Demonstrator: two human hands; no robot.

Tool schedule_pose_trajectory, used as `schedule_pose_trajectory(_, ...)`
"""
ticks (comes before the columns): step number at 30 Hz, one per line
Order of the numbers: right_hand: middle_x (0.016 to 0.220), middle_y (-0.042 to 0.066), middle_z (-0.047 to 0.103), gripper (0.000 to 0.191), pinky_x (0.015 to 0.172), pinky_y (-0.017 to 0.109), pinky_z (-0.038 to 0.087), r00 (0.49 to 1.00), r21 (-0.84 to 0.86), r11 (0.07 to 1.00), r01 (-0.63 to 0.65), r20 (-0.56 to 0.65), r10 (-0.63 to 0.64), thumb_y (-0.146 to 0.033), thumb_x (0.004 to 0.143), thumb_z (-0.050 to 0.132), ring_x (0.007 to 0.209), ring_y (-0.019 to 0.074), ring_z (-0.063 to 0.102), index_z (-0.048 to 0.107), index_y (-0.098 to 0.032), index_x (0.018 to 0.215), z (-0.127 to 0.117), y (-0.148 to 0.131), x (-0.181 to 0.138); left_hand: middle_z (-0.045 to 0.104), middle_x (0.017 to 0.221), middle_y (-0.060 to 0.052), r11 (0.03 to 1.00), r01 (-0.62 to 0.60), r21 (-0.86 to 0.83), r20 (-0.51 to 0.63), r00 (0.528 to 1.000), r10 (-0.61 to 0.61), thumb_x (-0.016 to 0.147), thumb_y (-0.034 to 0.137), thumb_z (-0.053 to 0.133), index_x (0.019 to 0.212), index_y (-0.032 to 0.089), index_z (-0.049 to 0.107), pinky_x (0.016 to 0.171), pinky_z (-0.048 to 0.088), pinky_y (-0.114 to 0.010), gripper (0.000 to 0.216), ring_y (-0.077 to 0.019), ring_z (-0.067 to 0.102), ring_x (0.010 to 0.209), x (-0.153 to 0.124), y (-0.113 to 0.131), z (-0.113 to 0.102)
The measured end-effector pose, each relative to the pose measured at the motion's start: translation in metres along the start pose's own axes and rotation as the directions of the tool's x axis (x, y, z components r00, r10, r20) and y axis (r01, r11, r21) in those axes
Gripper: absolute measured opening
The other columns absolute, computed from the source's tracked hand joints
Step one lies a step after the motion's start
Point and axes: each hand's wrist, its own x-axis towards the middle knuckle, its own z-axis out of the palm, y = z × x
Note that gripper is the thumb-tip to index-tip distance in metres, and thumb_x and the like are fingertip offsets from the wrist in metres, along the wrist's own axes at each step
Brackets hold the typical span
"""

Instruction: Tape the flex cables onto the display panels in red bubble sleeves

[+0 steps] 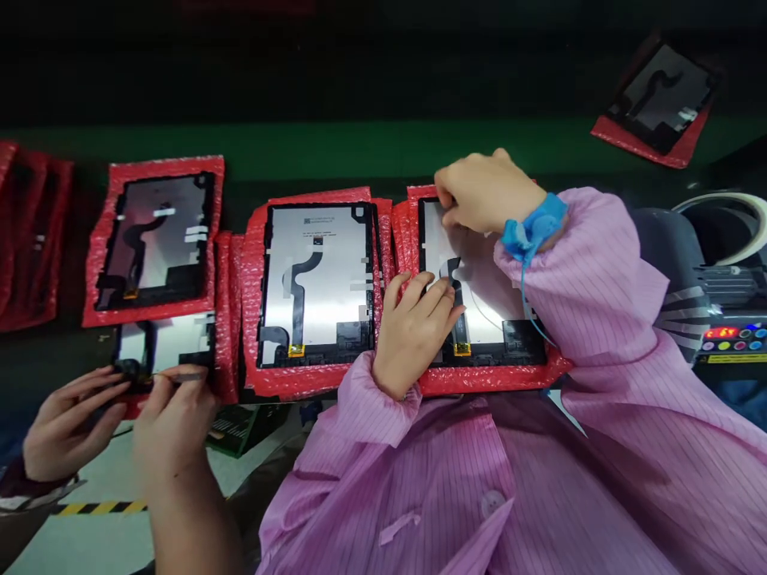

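In front of me a display panel (484,326) lies back side up on a red bubble-wrap pouch (491,378). Its silver back carries a black flex cable (460,319) ending in a yellow connector. My left hand (416,331) rests with fingers spread on the panel's left edge, beside the cable. Over the upper left corner, my right hand (488,192) is closed, thumb and fingertips together at the panel; whatever they pinch is too small to make out. A blue wrist strap (533,228) with a thin cord circles my right wrist.
A second panel (335,279) on red pouches lies left of mine. Farther left, a co-worker's hands (173,423) work on a panel below another panel (168,231). One more panel (665,96) lies at the back right. A tape roll (746,209) and a device with lit buttons stand right.
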Motion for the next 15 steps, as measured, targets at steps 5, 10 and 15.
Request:
schedule_pose_trajectory(5,0.107,0.014,0.065,0.023,0.085,0.044,0.047,0.835,0.293,0.933,-0.209,-0.443,0.326,-0.031,0.099,0.044,0.099,0.0280,0.059,0.062,-0.017,0.104,0.002,-0.022,-0.116,0.072,0.103,-0.009,0.992,-0.109,0.065,0.065,0.992,0.104,0.100,0.028,0.050,0.107,0.016,0.066,0.102,0.041,-0.048,0.021,-0.0250,0.061,0.103,0.008,0.002,-0.002)
schedule_pose_trajectory(10,0.074,0.003,0.063,0.016,0.061,0.036,0.046,0.672,0.813,0.568,-0.128,-0.351,0.652,-0.037,0.094,0.055,0.067,0.0196,0.058,0.060,-0.026,0.083,0.089,-0.051,-0.259,0.067,0.101,-0.012,0.990,-0.131,0.059,0.040,0.991,0.129,0.098,0.033,0.053,0.116,0.016,0.063,0.093,0.049,-0.048,0.027,-0.0279,0.061,0.098,0.011,0.001,-0.001)
schedule_pose_trajectory(15,0.064,-0.001,0.050,0.016,0.047,0.030,0.032,0.043,0.996,-0.021,-0.086,0.025,0.999,-0.042,0.084,0.062,0.051,0.0146,0.042,0.060,-0.026,0.083,0.178,-0.024,-0.331,0.057,0.139,-0.018,0.971,-0.237,0.028,0.083,0.969,0.234,0.099,0.030,0.049,0.137,0.020,0.055,0.107,0.041,-0.060,0.040,-0.0357,0.053,0.128,0.010,-0.012,0.008)
